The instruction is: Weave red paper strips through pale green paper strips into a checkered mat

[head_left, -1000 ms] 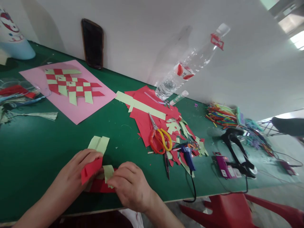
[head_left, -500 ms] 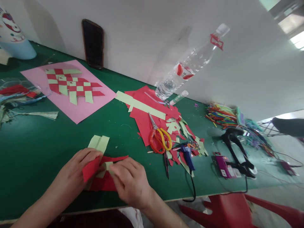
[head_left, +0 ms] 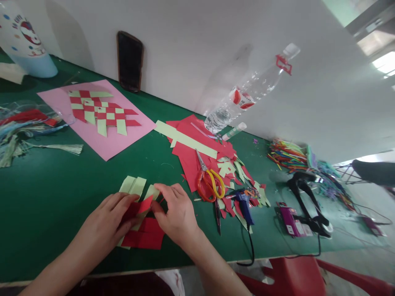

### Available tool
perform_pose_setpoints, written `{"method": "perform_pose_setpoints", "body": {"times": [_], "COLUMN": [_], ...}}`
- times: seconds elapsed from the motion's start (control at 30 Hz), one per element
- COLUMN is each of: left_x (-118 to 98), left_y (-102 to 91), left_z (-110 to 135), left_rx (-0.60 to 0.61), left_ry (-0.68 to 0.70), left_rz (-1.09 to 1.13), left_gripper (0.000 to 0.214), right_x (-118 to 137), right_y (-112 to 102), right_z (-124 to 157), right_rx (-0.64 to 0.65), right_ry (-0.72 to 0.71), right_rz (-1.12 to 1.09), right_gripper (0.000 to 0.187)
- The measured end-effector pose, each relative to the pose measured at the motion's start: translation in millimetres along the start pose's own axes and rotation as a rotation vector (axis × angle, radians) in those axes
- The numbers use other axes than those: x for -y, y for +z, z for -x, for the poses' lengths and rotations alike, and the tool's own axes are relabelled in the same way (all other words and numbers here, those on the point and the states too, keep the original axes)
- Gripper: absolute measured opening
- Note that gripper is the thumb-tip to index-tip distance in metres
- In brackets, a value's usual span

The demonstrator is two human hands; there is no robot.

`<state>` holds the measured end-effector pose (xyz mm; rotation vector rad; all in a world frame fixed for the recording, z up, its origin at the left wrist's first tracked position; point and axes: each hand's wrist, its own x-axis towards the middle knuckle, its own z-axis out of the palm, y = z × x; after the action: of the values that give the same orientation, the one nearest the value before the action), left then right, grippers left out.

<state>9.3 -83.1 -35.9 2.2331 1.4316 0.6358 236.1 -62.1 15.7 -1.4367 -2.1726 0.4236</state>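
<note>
Near the table's front edge, my left hand (head_left: 112, 218) is closed on a raised red paper strip (head_left: 145, 204), with the thumb below it and fingers above. My right hand (head_left: 179, 216) pinches the upper end of a pale green paper strip (head_left: 151, 192) between thumb and fingers. That strip slants beside the raised red one. More red strips (head_left: 145, 240) lie flat under the hands. Two other green strips (head_left: 133, 186) poke out above my left fingers, and a green end shows below them. My left hand hides where the strips cross.
A pink sheet (head_left: 106, 148) bears woven red-and-green paper fish. Scissors (head_left: 210, 181) lie on red paper (head_left: 185, 158) with scraps around. A glue gun (head_left: 245, 205), bottle (head_left: 240, 100), glue stick (head_left: 234, 131), leaning phone (head_left: 129, 61), tassels (head_left: 40, 127) and black stand (head_left: 308, 201) surround the work.
My right hand has moved up, lifting the green strip's end from over the red strips to beside the other green ends. The raised red strip now points up to the right. The view shifted slightly.
</note>
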Motion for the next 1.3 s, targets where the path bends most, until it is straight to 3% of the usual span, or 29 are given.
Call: {"method": "perform_pose_setpoints", "body": {"times": [0.1, 0.27, 0.37, 0.53, 0.77, 0.97, 1.3], "left_x": [-2.0, -6.7, -9.1, -9.7, 0.0, 3.2, -0.9], "left_y": [-2.8, -7.0, -7.5, -8.8, 0.1, 3.0, 0.3], "left_z": [-3.8, -8.2, -7.8, -8.0, -3.1, 2.4, -0.5], "left_rx": [0.007, -0.037, -0.058, -0.054, 0.012, 0.024, 0.01], "left_ry": [0.0, -0.002, -0.021, -0.057, -0.055, 0.001, 0.025], "left_rz": [0.04, 0.049, 0.052, 0.074, 0.111, 0.074, 0.065], "left_gripper": [0.031, 0.036, 0.035, 0.033, 0.044, 0.038, 0.037], "right_x": [-1.5, 2.3, 6.0, 6.0, 8.6, 13.2, 13.5], "right_y": [4.4, 7.1, 3.5, -0.5, -8.4, -14.6, -15.0], "right_z": [0.3, 6.4, 15.4, 31.2, 35.8, 33.7, 36.5], "right_rx": [0.043, -0.035, -0.069, -0.098, -0.029, 0.006, -0.052], "right_ry": [0.04, 0.091, 0.015, -0.208, -0.403, -0.42, -0.408], "right_rz": [-0.039, -0.181, -0.226, -0.247, -0.143, -0.095, -0.096], "right_gripper": [0.039, 0.03, 0.035, 0.021, 0.024, 0.021, 0.022]}}
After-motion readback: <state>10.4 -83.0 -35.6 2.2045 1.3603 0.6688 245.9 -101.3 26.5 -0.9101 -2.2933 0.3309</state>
